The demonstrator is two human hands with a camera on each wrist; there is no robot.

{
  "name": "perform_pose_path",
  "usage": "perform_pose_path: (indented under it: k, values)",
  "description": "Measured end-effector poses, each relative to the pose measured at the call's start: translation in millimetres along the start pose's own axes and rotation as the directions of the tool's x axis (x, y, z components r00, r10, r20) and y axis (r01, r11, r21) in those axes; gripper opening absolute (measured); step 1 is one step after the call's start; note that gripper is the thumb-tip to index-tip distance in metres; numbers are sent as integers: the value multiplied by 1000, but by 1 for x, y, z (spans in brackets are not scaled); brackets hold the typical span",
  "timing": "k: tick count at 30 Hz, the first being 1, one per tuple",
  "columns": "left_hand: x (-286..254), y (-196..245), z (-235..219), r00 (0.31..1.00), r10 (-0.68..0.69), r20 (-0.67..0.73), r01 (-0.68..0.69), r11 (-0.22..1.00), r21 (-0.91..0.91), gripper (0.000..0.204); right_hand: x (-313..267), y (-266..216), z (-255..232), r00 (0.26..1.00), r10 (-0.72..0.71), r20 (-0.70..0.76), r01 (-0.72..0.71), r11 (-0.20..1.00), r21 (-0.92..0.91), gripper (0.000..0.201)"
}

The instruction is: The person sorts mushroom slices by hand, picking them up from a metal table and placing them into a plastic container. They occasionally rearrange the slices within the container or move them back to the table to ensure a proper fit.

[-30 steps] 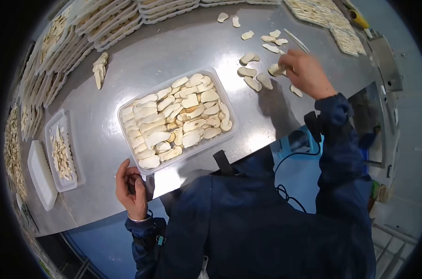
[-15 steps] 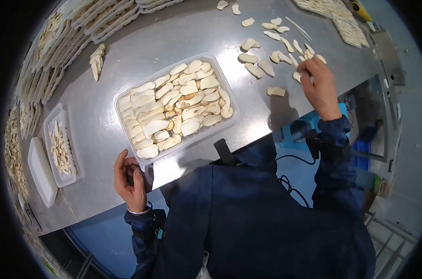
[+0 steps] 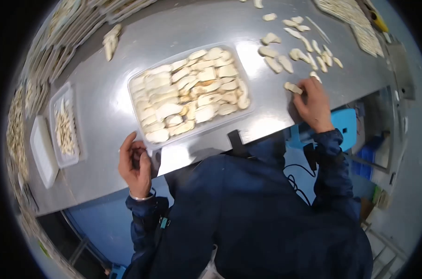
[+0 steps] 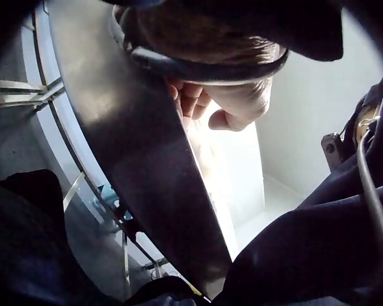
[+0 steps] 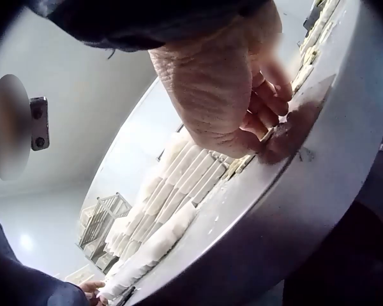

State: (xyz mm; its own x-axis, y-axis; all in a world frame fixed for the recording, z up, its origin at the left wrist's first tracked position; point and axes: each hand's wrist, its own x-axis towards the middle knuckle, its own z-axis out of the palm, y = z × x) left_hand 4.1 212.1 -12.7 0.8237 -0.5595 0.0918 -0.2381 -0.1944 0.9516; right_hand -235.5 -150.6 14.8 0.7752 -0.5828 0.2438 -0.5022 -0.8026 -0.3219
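Observation:
A clear plastic tray [image 3: 248, 110] sits on the metal table, filled with overlapping rows of pale mushroom slices [image 3: 167, 110]. My left hand [image 3: 136, 167] rests at the tray's near left corner, fingers loosely bent, nothing held between them. To the right of the tray, my right hand [image 3: 314, 104] pinches the end of a mushroom slice [image 3: 291, 87] lying on the table. Another loose slice [image 3: 315, 76] lies right by its knuckles. In the right wrist view the bent fingers [image 5: 262, 105] reach down close to the tabletop, and the hand covers most of the slice.
Several loose slices [image 3: 285, 63] are scattered at the back right. Stacks of filled trays [image 3: 53, 46] line the back left. A small tray of mushroom pieces [image 3: 64, 130] and a white tray [image 3: 43, 153] stand at left. A slice pile [image 3: 110, 42] lies behind the big tray.
My right hand has set slices down among the loose ones at the back right, then drawn nearer to the single slice. My left hand stays by the tray corner. The head view has shifted.

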Motion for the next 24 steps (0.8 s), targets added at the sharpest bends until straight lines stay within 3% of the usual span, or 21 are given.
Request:
perform_pose_path:
  k: [4, 7, 10, 13, 24]
  values:
    - [1, 5, -3, 997, 29, 65, -33, 998, 53, 45, 11, -27, 3, 998, -14, -58, 19, 996, 84, 18]
    - [3, 1, -1, 999, 40, 5, -40, 999, 29, 48, 23, -83, 8, 975, -205, -80, 218, 950, 221, 21]
    - [4, 2, 0, 999, 41, 5, -41, 999, 25, 48, 30, -138, 26, 902, -421, -92, 429, 856, 288, 23]
    - [3, 3, -3, 998, 39, 42, -41, 998, 49, 47, 38, -174, 45, 853, -506, -126, 514, 775, 369, 22]
    - [3, 2, -5, 997, 47, 53, -52, 993, 102, 47, 45, -195, 70, 816, -576, -38, 559, 773, 300, 20]
